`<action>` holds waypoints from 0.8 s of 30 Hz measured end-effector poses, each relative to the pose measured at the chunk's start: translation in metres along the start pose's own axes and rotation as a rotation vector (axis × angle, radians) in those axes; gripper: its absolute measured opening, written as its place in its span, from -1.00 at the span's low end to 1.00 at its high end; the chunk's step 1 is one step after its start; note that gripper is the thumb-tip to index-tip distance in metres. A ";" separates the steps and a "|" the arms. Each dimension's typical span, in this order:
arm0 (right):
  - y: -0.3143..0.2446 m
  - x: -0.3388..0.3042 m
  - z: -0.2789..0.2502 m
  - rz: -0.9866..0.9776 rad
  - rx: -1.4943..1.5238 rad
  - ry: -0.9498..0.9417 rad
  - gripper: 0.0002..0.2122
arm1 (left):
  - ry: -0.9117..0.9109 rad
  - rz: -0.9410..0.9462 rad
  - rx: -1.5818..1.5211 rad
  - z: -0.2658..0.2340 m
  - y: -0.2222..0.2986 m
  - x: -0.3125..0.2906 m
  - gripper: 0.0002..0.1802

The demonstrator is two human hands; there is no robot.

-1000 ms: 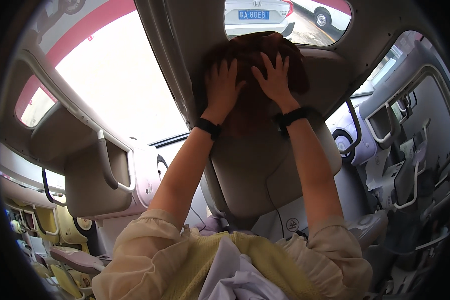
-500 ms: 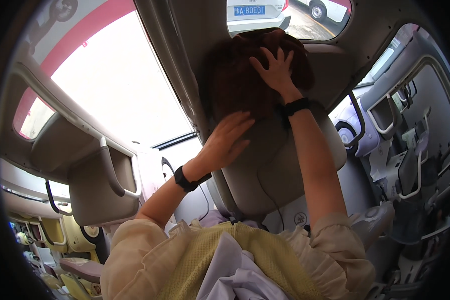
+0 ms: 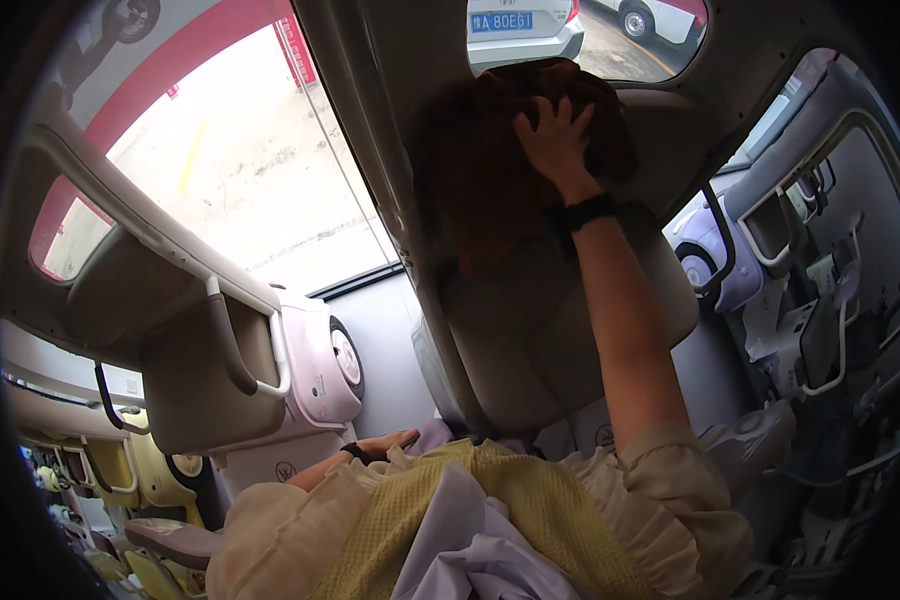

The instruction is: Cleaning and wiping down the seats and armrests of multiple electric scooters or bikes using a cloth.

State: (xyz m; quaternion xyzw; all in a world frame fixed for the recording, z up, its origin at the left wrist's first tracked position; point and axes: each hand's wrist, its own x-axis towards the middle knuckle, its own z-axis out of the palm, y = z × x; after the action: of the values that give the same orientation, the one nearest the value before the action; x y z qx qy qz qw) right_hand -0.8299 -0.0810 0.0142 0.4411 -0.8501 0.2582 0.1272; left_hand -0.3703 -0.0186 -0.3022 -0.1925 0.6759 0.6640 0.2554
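Against the upper part of a grey-beige padded seat (image 3: 530,370) lies a dark red-brown bundle (image 3: 480,170), perhaps cloth; deep shadow hides its detail. My right hand (image 3: 558,140) presses on its upper right side, fingers spread, not wrapped round it. Low on the left, beside my yellow top (image 3: 460,480), my left hand (image 3: 388,443) lies with fingers stretched out next to a pale lilac thing (image 3: 430,436). Nothing shows in that hand. A dark band sits on each wrist.
A wide bright opening (image 3: 260,170) is on the left, with a dark pillar (image 3: 370,130) beside it. Beyond stands a pink vehicle (image 3: 320,360) with a handle bar (image 3: 232,330). A rear window (image 3: 610,40) shows parked cars; a lilac vehicle (image 3: 725,255) stands at right.
My left hand has dropped from beside the red-brown bundle to low beside my body. My right hand stays on the bundle, fingers still spread. The view has shifted slightly.
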 end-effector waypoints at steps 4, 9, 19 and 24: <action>-0.006 -0.009 -0.007 0.023 0.047 0.072 -0.49 | 0.013 0.108 0.035 0.001 0.022 -0.014 -0.59; -0.010 -0.010 -0.012 0.034 0.083 0.062 -0.49 | 0.110 0.284 0.128 0.005 0.027 -0.010 -0.61; -0.002 0.004 0.004 0.030 0.002 0.183 -0.64 | 0.320 0.531 0.308 0.006 0.030 -0.022 -0.65; 0.097 0.062 0.038 -0.086 -0.178 0.161 -0.65 | 0.363 0.550 0.376 0.007 0.040 -0.032 -0.68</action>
State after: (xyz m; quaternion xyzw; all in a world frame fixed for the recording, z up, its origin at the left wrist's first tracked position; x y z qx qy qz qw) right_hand -0.9441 -0.0980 -0.0217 0.4418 -0.8369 0.2110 0.2447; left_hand -0.3682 -0.0126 -0.2506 -0.0680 0.8466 0.5273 -0.0253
